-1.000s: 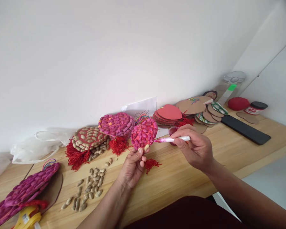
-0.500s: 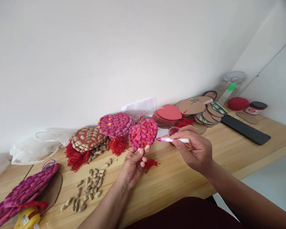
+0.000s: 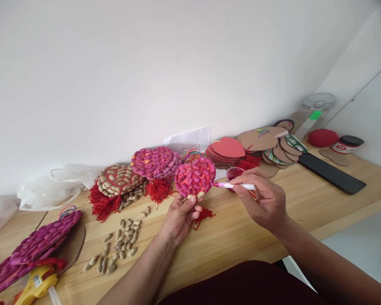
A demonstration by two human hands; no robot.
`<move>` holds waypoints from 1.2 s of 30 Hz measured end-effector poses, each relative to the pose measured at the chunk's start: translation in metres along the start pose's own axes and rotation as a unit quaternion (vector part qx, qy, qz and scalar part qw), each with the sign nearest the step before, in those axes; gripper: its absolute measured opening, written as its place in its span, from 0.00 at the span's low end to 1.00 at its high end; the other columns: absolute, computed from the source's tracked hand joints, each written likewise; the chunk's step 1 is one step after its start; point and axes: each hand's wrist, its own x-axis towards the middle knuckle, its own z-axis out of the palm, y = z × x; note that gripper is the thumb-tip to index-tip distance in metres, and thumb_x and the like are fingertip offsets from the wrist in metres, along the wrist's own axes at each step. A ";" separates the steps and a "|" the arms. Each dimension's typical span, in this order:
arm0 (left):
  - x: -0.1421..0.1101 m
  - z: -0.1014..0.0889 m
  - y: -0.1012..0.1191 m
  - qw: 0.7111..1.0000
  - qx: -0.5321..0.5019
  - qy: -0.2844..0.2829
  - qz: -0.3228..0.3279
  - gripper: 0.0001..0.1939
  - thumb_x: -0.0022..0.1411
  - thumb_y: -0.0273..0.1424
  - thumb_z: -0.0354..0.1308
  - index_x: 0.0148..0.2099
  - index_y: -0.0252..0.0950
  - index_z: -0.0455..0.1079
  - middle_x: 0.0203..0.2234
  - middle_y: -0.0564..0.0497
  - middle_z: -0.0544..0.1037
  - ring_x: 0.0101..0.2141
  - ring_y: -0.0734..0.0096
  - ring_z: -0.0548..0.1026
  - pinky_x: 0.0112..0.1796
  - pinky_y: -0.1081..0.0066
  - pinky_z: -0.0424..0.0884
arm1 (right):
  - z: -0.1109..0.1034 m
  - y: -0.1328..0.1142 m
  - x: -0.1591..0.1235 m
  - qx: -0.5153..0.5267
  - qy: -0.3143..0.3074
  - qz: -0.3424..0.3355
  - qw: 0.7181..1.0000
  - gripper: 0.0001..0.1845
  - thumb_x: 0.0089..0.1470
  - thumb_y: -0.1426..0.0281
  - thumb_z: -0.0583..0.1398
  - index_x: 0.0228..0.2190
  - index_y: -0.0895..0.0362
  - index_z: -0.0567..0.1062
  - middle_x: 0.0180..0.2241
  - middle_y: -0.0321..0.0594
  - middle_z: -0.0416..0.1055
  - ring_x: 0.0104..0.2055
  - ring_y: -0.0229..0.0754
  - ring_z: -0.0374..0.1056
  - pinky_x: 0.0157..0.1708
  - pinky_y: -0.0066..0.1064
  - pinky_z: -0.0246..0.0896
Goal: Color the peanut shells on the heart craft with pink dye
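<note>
My left hand (image 3: 180,216) pinches the lower edge of a heart-shaped ornament (image 3: 195,177) covered in pink-painted peanut shells, held upright over the wooden table (image 3: 235,237). A red tassel (image 3: 203,214) hangs below it. My right hand (image 3: 262,199) grips a thin white paintbrush (image 3: 233,185), whose pink tip touches the ornament's right edge. A small cup of pink paint (image 3: 235,173) stands just behind the brush.
Loose peanuts (image 3: 119,248) lie left of my left hand. Peanut-covered hearts with red tassels (image 3: 136,176) sit behind, and purple ones (image 3: 38,245) at far left beside a yellow glue gun (image 3: 38,286). Cardboard and red paper hearts (image 3: 241,148), a black bar (image 3: 332,171), and a jar (image 3: 346,144) lie to the right.
The ornament has tilted slightly, showing more of its red face. The brush tip stays at its right edge. The view shifted a little.
</note>
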 end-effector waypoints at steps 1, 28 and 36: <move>0.000 0.000 0.000 1.000 0.003 -0.005 0.000 0.20 0.55 0.22 0.73 0.47 0.32 0.70 0.32 0.46 0.84 0.23 0.77 0.80 0.21 0.83 0.76 | 0.000 0.000 -0.001 -0.003 0.000 -0.002 1.000 0.09 0.59 0.75 0.64 0.40 0.52 0.79 0.34 0.36 0.79 0.39 0.42 0.71 0.42 0.37 0.67; -0.007 0.009 -0.001 0.996 0.037 0.012 0.074 0.27 0.43 0.30 0.80 0.41 0.35 0.68 0.31 0.50 0.84 0.23 0.75 0.80 0.20 0.81 0.73 | 0.008 -0.012 -0.002 -0.045 -0.010 -0.061 0.997 0.07 0.58 0.74 0.64 0.39 0.51 0.78 0.31 0.36 0.80 0.36 0.44 0.72 0.41 0.40 0.66; -0.008 0.008 -0.002 0.985 0.119 0.010 0.122 0.28 0.45 0.33 0.79 0.42 0.37 0.66 0.26 0.53 0.82 0.22 0.72 0.80 0.21 0.78 0.74 | 0.006 -0.013 0.001 -0.034 -0.006 -0.051 0.998 0.09 0.58 0.75 0.64 0.39 0.51 0.79 0.32 0.36 0.80 0.37 0.45 0.72 0.41 0.40 0.68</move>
